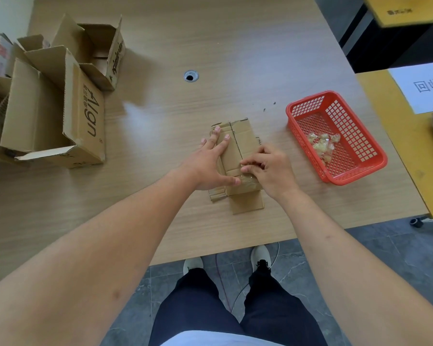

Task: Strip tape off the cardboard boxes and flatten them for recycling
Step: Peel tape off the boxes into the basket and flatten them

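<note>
Head view: left hand (211, 162) lies flat, fingers spread, pressing the flattened box (236, 156). Right hand (265, 168) is curled, fingertips pinching clear tape (248, 178) at the box's near end. Red basket (335, 136) with tape scraps (323, 143) at 3 o'clock; open boxes (50, 103) at 10 o'clock. Flattened box sits mid-table (160, 33), under both hands.

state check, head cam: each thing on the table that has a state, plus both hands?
small box: flattened, clear tape on near end
left hand: fingers straight, pressing the box flat
right hand: fingers curled, picking at the tape
red basket: upright, holds crumpled tape scraps
large boxes: unflattened, flaps open
</note>
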Available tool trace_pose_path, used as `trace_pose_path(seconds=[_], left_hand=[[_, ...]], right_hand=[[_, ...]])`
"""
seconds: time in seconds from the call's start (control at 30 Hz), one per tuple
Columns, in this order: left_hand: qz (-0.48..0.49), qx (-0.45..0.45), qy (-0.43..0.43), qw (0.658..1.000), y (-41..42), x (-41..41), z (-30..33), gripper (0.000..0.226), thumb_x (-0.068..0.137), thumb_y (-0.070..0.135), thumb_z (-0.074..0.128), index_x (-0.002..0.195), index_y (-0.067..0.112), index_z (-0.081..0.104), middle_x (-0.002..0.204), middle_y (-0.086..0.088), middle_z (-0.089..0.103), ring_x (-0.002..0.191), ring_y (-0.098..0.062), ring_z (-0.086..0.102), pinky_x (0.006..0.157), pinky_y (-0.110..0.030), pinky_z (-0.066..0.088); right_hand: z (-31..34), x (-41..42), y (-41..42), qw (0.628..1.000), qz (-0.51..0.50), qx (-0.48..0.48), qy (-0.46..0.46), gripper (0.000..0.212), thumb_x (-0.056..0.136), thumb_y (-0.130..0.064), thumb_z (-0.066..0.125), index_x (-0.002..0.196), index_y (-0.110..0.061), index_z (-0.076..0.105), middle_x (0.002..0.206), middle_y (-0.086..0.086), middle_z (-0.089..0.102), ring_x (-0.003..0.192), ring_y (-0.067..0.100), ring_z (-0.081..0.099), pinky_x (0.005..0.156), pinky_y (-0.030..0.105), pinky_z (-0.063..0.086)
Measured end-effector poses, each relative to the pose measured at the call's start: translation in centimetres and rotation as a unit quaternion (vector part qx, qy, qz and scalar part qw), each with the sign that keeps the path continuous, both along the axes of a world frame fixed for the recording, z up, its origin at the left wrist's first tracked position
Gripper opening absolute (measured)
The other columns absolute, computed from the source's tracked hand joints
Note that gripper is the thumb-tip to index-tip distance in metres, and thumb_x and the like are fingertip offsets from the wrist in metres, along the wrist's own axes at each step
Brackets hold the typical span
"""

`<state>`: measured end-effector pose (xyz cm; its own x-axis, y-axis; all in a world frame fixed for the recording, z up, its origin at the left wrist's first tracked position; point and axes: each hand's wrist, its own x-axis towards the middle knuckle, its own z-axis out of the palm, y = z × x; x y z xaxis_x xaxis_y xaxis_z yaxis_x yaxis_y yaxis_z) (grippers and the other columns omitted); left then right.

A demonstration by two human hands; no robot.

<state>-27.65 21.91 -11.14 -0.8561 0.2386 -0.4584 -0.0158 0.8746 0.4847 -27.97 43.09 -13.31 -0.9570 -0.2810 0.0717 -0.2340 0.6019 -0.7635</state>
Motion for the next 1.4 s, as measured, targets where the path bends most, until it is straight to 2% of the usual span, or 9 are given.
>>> trace_pose_path(seconds=[0.17, 0.4, 0.53, 0.77, 0.93, 1.03, 1.13, 1.2, 1.4], left_hand=[[0.000, 0.003, -0.002, 1.000, -0.2, 0.0, 0.1, 0.127, 0.070, 0.075, 0.075, 0.160, 0.040, -0.008, 0.163, 0.019, -0.029, 0.156, -0.026, -0.011, 0.126, -0.047, 0.014], [-0.002, -0.009, -0.004, 1.000, 0.2, 0.0, 0.5, 0.126, 0.072, 0.072, 0.075, 0.161, 0.038, -0.009, 0.163, 0.016, -0.030, 0.156, -0.025, -0.011, 0.126, -0.046, 0.014], [-0.001, -0.013, -0.002, 1.000, 0.2, 0.0, 0.7, 0.126, 0.073, 0.072, 0.075, 0.161, 0.036, -0.008, 0.164, 0.015, -0.028, 0.156, -0.025, -0.011, 0.126, -0.046, 0.014], [0.015, -0.056, 0.003, 0.998, 1.0, 0.4, 0.6, 0.129, 0.070, 0.081, 0.069, 0.160, 0.036, -0.011, 0.164, 0.013, -0.028, 0.156, -0.024, -0.013, 0.124, -0.052, 0.021], [0.023, -0.151, 0.058, 0.987, 2.8, 0.4, 0.8, 0.127, 0.074, 0.087, 0.056, 0.163, 0.020, -0.006, 0.168, -0.011, -0.017, 0.155, -0.035, -0.013, 0.126, -0.053, 0.003], [-0.005, -0.202, 0.115, 0.973, 3.8, 0.4, 1.1, 0.113, 0.078, 0.087, 0.050, 0.162, 0.029, 0.000, 0.166, -0.025, -0.001, 0.153, -0.042, -0.015, 0.124, -0.058, -0.007], [-0.125, -0.147, 0.184, 0.964, 3.7, -0.2, 1.5, 0.079, 0.092, 0.068, 0.054, 0.158, 0.046, 0.017, 0.169, -0.012, -0.011, 0.154, -0.039, -0.016, 0.125, -0.056, -0.001], [-0.185, -0.124, 0.141, 0.965, 3.3, -0.6, 1.4, 0.066, 0.099, 0.060, 0.048, 0.158, 0.047, 0.019, 0.169, 0.000, -0.017, 0.155, -0.034, -0.014, 0.126, -0.050, 0.002], [-0.194, -0.166, 0.084, 0.963, 3.0, -0.2, 0.3, 0.084, 0.097, 0.065, 0.044, 0.159, 0.045, -0.009, 0.165, 0.008, -0.028, 0.154, -0.025, -0.021, 0.127, -0.046, -0.002]], right_hand=[[0.7, 0.5, 0.8, 0.999, 0.039, -0.003, -0.031, 0.015, 0.085, -0.005, 0.080, 0.088, -0.018, 0.074, 0.093, -0.006, 0.062, 0.084, 0.005, 0.061, 0.074, 0.023, 0.054], [1.0, 0.4, 0.3, 1.000, 0.002, -0.018, -0.009, 0.031, 0.079, -0.006, 0.086, 0.108, -0.012, 0.080, 0.093, 0.000, 0.063, 0.076, -0.005, 0.061, 0.071, 0.006, 0.045], [0.9, 0.7, 0.6, 0.999, 0.009, -0.033, -0.029, 0.035, 0.072, -0.013, 0.092, 0.105, -0.015, 0.081, 0.100, 0.002, 0.062, 0.077, 0.002, 0.062, 0.071, 0.011, 0.048], [1.5, -0.2, 0.7, 0.998, 0.044, 0.033, -0.035, 0.006, 0.084, -0.011, 0.083, 0.082, -0.008, 0.078, 0.087, 0.000, 0.060, 0.075, 0.002, 0.057, 0.071, 0.015, 0.045], [1.5, -0.3, 2.2, 0.998, -0.006, 0.045, -0.046, 0.010, 0.088, -0.021, 0.080, 0.086, -0.011, 0.079, 0.085, -0.002, 0.063, 0.077, 0.007, 0.059, 0.072, 0.024, 0.048], [2.1, -0.9, 1.9, 0.997, -0.057, 0.041, -0.034, 0.014, 0.082, -0.024, 0.085, 0.093, -0.020, 0.076, 0.076, -0.004, 0.066, 0.071, 0.010, 0.060, 0.070, 0.024, 0.048], [2.5, -1.6, 1.3, 0.994, -0.098, 0.030, -0.040, 0.019, 0.077, -0.023, 0.088, 0.084, -0.027, 0.071, 0.072, -0.010, 0.067, 0.068, 0.003, 0.062, 0.064, 0.007, 0.040], [2.2, -2.0, 1.3, 0.995, -0.082, 0.034, -0.055, 0.020, 0.075, -0.021, 0.089, 0.075, -0.028, 0.071, 0.078, -0.010, 0.067, 0.070, 0.006, 0.064, 0.067, 0.012, 0.045], [1.4, -2.2, 2.3, 0.996, 0.017, 0.045, -0.075, 0.027, 0.069, -0.003, 0.091, 0.093, -0.011, 0.081, 0.086, -0.009, 0.059, 0.076, 0.011, 0.062, 0.073, 0.021, 0.048]])
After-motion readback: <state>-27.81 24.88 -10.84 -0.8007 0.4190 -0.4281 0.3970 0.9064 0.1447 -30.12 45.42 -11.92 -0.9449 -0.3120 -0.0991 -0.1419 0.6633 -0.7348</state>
